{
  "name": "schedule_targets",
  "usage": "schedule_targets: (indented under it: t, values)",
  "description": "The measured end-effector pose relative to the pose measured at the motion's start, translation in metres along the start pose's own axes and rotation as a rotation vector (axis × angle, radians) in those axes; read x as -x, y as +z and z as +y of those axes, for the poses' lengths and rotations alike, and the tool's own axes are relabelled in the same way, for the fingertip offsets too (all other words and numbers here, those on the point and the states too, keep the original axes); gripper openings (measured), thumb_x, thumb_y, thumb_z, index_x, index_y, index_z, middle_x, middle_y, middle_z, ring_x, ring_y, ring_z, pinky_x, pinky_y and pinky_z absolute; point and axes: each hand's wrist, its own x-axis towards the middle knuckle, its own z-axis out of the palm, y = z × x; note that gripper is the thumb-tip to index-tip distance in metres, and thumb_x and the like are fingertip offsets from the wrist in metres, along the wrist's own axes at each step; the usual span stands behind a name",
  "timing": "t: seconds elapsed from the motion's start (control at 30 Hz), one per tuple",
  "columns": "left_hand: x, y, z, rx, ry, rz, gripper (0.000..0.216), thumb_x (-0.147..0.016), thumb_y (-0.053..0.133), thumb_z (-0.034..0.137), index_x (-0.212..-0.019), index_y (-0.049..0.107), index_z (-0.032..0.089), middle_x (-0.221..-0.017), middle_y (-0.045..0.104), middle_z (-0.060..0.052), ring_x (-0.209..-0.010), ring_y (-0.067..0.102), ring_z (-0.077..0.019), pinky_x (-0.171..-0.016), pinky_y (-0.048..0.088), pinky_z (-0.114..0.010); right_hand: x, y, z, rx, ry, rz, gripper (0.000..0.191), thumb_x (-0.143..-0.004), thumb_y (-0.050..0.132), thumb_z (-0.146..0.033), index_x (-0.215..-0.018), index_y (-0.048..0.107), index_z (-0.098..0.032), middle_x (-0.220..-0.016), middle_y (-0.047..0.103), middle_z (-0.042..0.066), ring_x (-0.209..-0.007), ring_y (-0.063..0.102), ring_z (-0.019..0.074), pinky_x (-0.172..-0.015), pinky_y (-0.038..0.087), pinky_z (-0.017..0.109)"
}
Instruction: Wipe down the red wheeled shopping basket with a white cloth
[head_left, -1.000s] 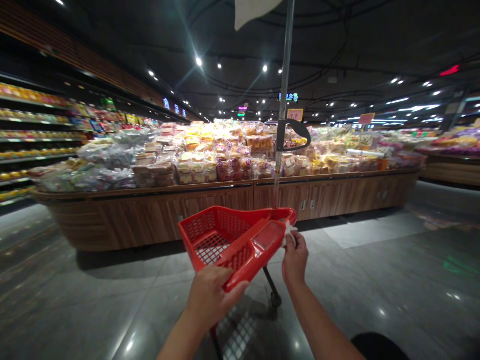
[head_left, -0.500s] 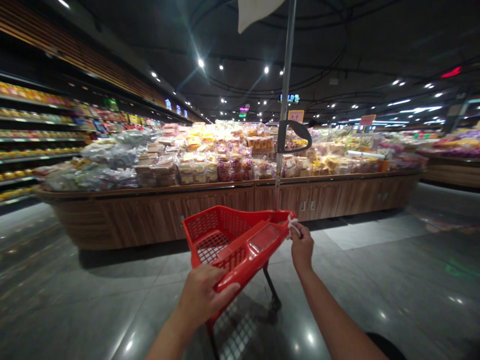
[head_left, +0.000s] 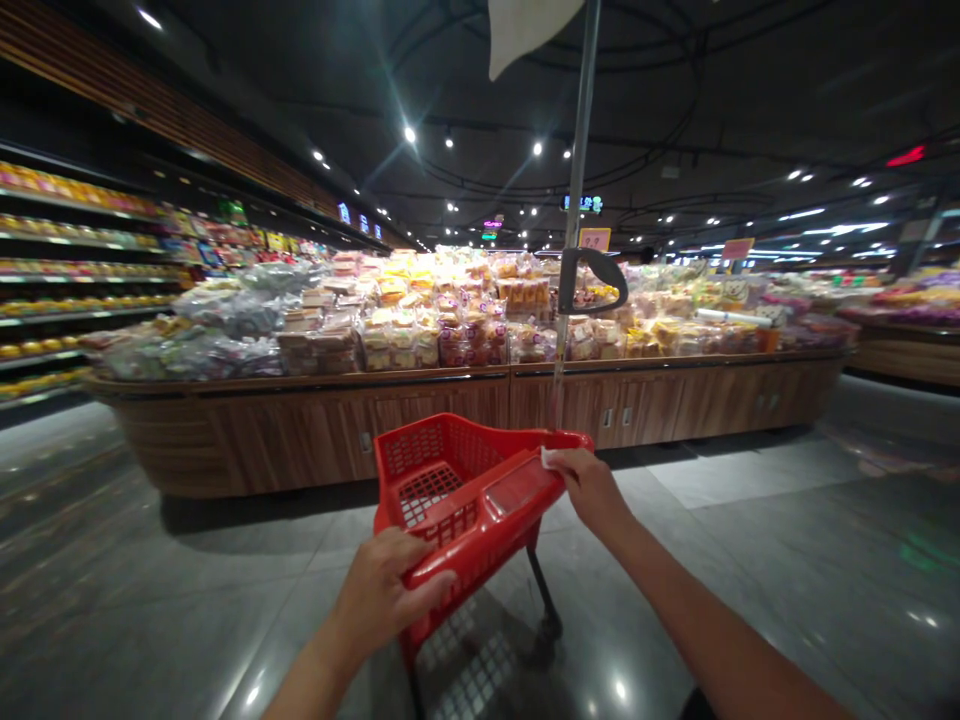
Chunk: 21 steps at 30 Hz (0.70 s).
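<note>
A red plastic shopping cart (head_left: 465, 540) stands in front of me, turned at an angle, its basket holding nothing that I can see. My left hand (head_left: 394, 580) is closed around the near left end of its handle. At the handle's right part, my right hand (head_left: 592, 485) presses a white wipe (head_left: 549, 459) against the surface beside the clear panel (head_left: 517, 485). Most of the wipe is hidden under my fingers. A pole with a dark grey loop-shaped grip (head_left: 596, 280) rises behind the cart's right end.
Behind the cart runs a long wooden display counter (head_left: 300, 430) heaped with bagged baked goods (head_left: 401, 335). Stocked shelves (head_left: 75, 270) line the left side. Another counter (head_left: 907, 350) stands at the far right. Grey floor tiles (head_left: 750, 560) surround the cart.
My right hand has moved left along the handle with the wipe, from the cart's right corner to the clear panel. My left hand keeps its grip; the cart has shifted slightly.
</note>
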Motion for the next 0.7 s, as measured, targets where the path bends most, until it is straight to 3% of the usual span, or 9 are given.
schedule_targets:
  t: [0.1, 0.23, 0.4, 0.57, 0.7]
  values:
    - [0.003, -0.006, -0.004, 0.018, 0.008, 0.004, 0.03, -0.078, 0.053, 0.045, -0.069, 0.065, 0.018, -0.064, 0.063, -0.002, -0.063, 0.056, -0.0128, -0.062, 0.043, -0.024, -0.001, -0.005, 0.0, 0.039, -0.01, -0.062, 0.026, -0.079, 0.046, -0.009, -0.088, 0.069, -0.02, -0.095, 0.069, 0.004, -0.09, 0.06, 0.0187, -0.084, 0.044, 0.034]
    - [0.008, -0.013, -0.015, 0.025, 0.028, -0.02, 0.029, -0.079, 0.052, 0.043, -0.068, 0.064, 0.018, -0.065, 0.062, -0.002, -0.066, 0.057, -0.0138, -0.065, 0.044, -0.025, -0.007, -0.012, 0.023, 0.185, 0.093, -0.013, 0.023, -0.08, 0.048, -0.014, -0.086, 0.069, -0.017, -0.09, 0.068, 0.007, -0.088, 0.058, 0.0202, -0.082, 0.043, 0.034]
    - [0.012, -0.024, -0.022, 0.008, -0.022, -0.057, 0.027, -0.08, 0.051, 0.042, -0.084, 0.066, 0.02, -0.084, 0.067, -0.004, -0.08, 0.06, -0.0168, -0.073, 0.046, -0.027, 0.001, -0.007, 0.029, 0.213, 0.05, 0.058, 0.026, -0.082, 0.043, -0.011, -0.088, 0.068, -0.016, -0.09, 0.068, 0.007, -0.086, 0.057, 0.0195, -0.081, 0.043, 0.032]
    - [0.001, -0.028, 0.011, -0.148, -0.171, 0.018, 0.041, -0.08, 0.046, 0.052, -0.1, 0.063, 0.02, -0.108, 0.064, -0.009, -0.097, 0.058, -0.0234, -0.086, 0.043, -0.037, 0.012, -0.001, 0.023, 0.191, 0.035, 0.122, 0.025, -0.084, 0.042, -0.016, -0.089, 0.067, -0.017, -0.089, 0.068, 0.007, -0.085, 0.057, 0.0205, -0.081, 0.043, 0.035]
    - [-0.017, -0.016, 0.052, -0.283, -0.334, -0.023, 0.052, -0.082, 0.036, 0.057, -0.1, 0.061, 0.015, -0.096, 0.067, -0.012, -0.089, 0.062, -0.0258, -0.079, 0.045, -0.038, 0.011, -0.008, 0.015, 0.202, 0.081, 0.117, 0.024, -0.083, 0.043, -0.016, -0.088, 0.067, -0.017, -0.088, 0.068, 0.007, -0.086, 0.057, 0.0207, -0.08, 0.043, 0.033]
